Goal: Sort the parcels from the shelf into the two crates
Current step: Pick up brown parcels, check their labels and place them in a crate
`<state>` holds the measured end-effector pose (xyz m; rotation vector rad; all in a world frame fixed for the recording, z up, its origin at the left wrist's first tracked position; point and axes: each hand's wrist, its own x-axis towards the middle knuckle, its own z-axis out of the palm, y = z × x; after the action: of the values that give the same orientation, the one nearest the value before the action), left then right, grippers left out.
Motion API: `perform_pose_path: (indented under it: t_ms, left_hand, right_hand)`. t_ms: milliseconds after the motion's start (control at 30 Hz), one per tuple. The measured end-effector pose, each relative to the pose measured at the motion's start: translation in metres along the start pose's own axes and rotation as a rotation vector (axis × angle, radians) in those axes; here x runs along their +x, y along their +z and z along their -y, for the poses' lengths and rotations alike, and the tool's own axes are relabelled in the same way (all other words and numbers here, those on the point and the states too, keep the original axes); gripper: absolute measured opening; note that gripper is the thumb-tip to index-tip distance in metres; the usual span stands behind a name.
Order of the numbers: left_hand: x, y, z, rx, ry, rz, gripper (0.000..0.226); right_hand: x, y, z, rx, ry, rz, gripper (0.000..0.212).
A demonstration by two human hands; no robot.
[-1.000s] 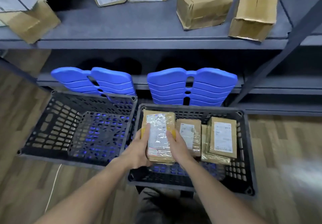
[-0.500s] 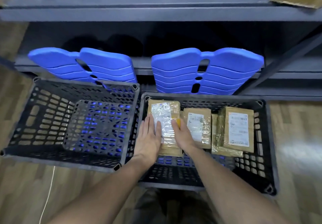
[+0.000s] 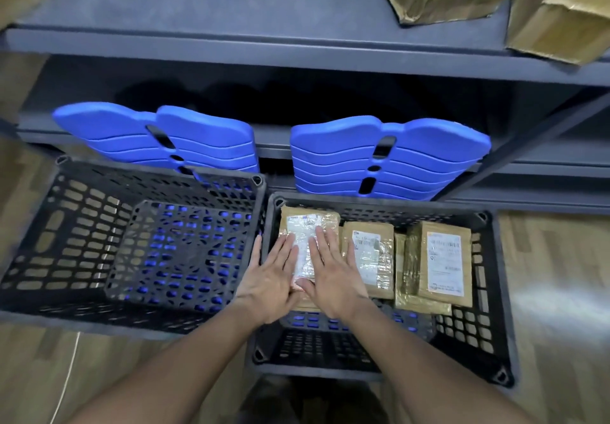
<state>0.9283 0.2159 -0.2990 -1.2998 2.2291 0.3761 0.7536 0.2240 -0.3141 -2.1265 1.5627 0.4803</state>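
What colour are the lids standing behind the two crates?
Bright blue lids, with wavy ridges; clearest in the head view.

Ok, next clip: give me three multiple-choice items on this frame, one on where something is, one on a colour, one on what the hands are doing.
1. Where is the parcel under the left hand and right hand? A on a table; B in the right crate; C on a trolley.
2. What colour are the lid flaps propped at the back? A blue; B red; C green.
3. How do the hands meet the parcel? A lifting it by its edges; B lying flat on it, fingers straight; C not touching it.
Answers: B, black crate walls surround it; A, both flap pairs show blue; B, both palms lie on its top.
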Motion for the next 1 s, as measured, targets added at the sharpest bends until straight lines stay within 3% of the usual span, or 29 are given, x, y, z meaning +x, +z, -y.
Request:
perform_pose_path:
  t_ms: [167, 300, 433, 567, 700, 800, 1000]
  left_hand:
    - [0.004, -0.002, -0.002, 0.031, -0.009, 0.047, 0.074]
    - [0.002, -0.013, -0.005, 0.054, -0.021, 0.020, 0.073]
    - [-0.003, -0.040, -0.004, -0.053, -0.051, -0.026, 0.066]
    - [-0.003, -0.079, 0.011, -0.194, -0.075, -0.173, 0.064]
    - [0.002, -0.126, 0.026, -0.430, -0.037, -0.435, 0.039]
    - [0.012, -0.174, 0.035, -0.498, -0.015, -0.616, 0.033]
    - [0.031, -0.234, 0.027, -0.523, 0.035, -0.759, 0.029]
  right_hand:
    - [0.003, -0.001, -0.001, -0.021, 0.008, 0.026, 0.080]
    - [-0.003, -0.018, -0.003, 0.049, -0.012, -0.026, 0.073]
    - [-0.020, -0.047, -0.001, 0.212, 0.038, -0.147, 0.088]
    - [-0.030, -0.084, -0.009, 0.348, 0.108, -0.297, 0.064]
    - [-0.039, -0.121, -0.025, 0.365, 0.166, -0.437, 0.063]
    - [-0.043, -0.145, -0.043, 0.395, 0.188, -0.482, 0.059]
    - [-0.048, -0.184, -0.075, 0.457, 0.105, -0.565, 0.054]
